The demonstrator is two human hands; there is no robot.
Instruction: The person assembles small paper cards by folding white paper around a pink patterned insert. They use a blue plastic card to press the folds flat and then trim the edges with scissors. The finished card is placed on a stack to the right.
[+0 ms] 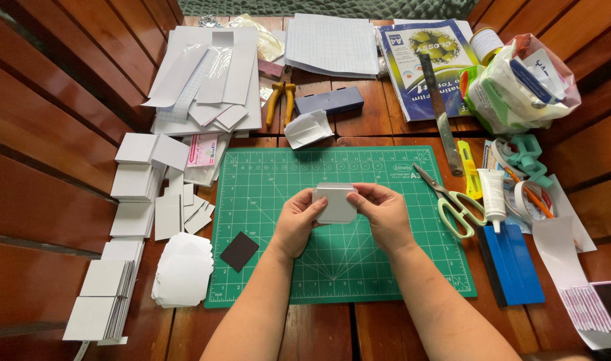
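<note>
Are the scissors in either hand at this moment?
No, the scissors lie on the green mat's right edge, while the left hand and right hand hold a white card.

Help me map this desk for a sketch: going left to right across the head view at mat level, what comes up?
White card stacks → black square → left hand → grey card → right hand → scissors → glue tube → tape roll.

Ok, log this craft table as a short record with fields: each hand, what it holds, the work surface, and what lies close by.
left hand: left hand, grip on left edge of the small grey-white square card
right hand: right hand, fingers pinching the card's right edge
card: held above the mat, apart from it
surface: green gridded cutting mat on the slatted wooden table
on mat: small black square piece
right of mat: pale green-handled scissors, blue plastic squeegee
left of mat: stacks of white square cards
</note>
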